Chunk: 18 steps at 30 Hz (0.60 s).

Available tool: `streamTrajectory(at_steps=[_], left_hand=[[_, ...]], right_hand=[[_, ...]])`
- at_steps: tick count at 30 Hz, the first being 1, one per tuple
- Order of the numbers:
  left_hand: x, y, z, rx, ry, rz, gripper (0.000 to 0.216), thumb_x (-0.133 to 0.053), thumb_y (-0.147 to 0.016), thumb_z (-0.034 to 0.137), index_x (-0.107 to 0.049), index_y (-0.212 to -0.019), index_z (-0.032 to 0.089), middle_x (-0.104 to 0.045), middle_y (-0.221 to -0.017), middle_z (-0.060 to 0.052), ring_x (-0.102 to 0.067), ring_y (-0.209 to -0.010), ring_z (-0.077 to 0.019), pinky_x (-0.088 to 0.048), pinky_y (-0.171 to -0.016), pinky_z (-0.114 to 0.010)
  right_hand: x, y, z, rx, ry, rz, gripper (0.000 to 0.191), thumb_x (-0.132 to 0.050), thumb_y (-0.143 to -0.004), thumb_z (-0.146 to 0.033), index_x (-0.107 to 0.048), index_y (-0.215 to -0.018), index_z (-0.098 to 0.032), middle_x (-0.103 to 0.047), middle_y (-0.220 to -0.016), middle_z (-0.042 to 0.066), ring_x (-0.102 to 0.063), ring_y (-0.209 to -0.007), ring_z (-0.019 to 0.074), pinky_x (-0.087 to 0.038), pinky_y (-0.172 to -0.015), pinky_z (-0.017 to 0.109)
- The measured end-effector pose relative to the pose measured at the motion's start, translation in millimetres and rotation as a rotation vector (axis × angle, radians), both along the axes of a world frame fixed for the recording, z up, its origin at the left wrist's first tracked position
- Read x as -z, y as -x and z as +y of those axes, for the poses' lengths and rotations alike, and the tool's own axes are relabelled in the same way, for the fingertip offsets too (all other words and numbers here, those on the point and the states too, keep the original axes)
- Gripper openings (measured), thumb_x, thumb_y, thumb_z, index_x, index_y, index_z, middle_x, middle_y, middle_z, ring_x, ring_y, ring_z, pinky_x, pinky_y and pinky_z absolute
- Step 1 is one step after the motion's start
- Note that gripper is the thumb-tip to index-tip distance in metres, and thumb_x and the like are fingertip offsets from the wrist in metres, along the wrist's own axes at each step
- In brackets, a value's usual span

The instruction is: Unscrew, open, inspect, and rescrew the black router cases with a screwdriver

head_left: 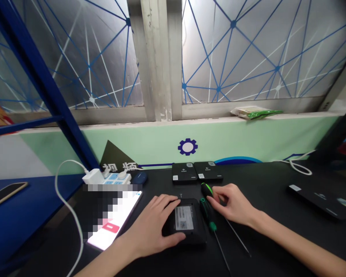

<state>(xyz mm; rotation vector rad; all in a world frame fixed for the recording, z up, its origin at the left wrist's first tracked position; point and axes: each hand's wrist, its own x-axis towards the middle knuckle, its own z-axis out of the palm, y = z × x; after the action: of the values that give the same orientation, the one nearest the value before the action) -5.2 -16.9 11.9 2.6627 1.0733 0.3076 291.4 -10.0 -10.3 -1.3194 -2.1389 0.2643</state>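
My left hand (152, 227) lies over the left side of a small black device (187, 225) with a white label, fingers curled round its edges and thumb along its near side. My right hand (233, 204) rests to the right of it, fingertips pinching the handle of a black and green screwdriver (207, 189) that lies on the black table (262, 184). A second black and green screwdriver (209, 215) lies between the device and my right hand, its shaft pointing toward me.
Two more black devices (197, 171) sit side by side at the back. A lit phone (115, 221) lies left of my hand, behind it a power strip (106, 177) with a white cable and a dark mouse (140, 177). A flat black box (323, 196) is at right.
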Motion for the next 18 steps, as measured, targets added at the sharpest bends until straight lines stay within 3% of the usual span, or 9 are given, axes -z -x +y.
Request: streamTrajectory(at_steps=[6,18], left_hand=[[-1.4,4.1,1.7,0.019,0.036,0.051,0.088,-0.066,-0.078,0.068,-0.036,-0.152,0.028,-0.038,-0.155,-0.009,-0.035,-0.139,-0.039,-0.022,-0.115,-0.063],[3.7,-0.3,-1.7,0.01,-0.025,0.024,0.082,-0.06,-0.083,0.069,-0.036,-0.151,0.028,-0.043,-0.151,-0.01,-0.037,-0.138,-0.036,-0.03,-0.113,-0.059]], right_hand=[[-11.1,10.1,-12.7,0.019,0.047,-0.166,0.038,-0.064,-0.077,-0.033,-0.043,-0.048,-0.019,-0.044,-0.045,-0.005,-0.035,-0.045,0.0096,-0.026,-0.053,0.026],[-15.1,23.5,-23.5,0.124,0.149,-0.283,0.035,-0.067,-0.073,-0.037,-0.055,-0.046,-0.019,-0.059,-0.048,0.001,-0.053,-0.05,0.0156,-0.028,-0.054,0.028]])
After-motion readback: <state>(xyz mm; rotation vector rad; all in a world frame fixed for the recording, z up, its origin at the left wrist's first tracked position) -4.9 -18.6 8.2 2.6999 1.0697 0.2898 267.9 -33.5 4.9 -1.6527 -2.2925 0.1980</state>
